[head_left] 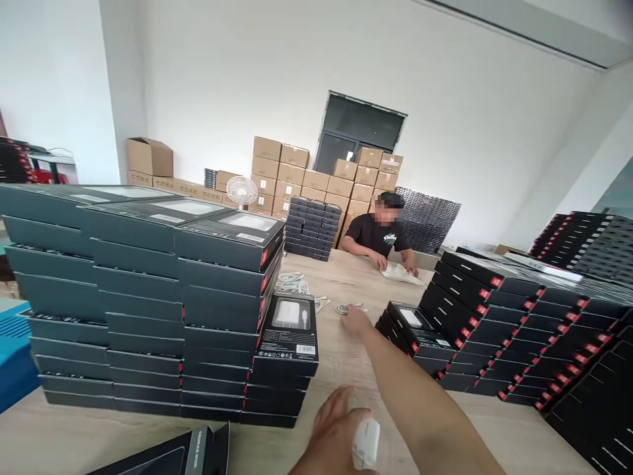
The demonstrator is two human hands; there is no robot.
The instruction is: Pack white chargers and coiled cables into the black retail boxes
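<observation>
My left hand [336,429] is in the lower middle, closed around a white charger plug [366,443] that shows beside the thumb. My right hand [357,322] reaches far across the table, its fingers curled onto a coiled white charging cable [342,308]; the fingertips are partly hidden. More white cables [293,284] lie in a loose bunch to the left of it. An opened black box [168,455] lies at the bottom left, partly out of frame.
Tall stacks of dark boxes [138,303] stand on the left, and a boxed charger [291,323] tops a lower stack beside them. More black boxes [514,330] fill the right side. Across the wooden table [331,270] a person [378,231] handles a white bag [403,274].
</observation>
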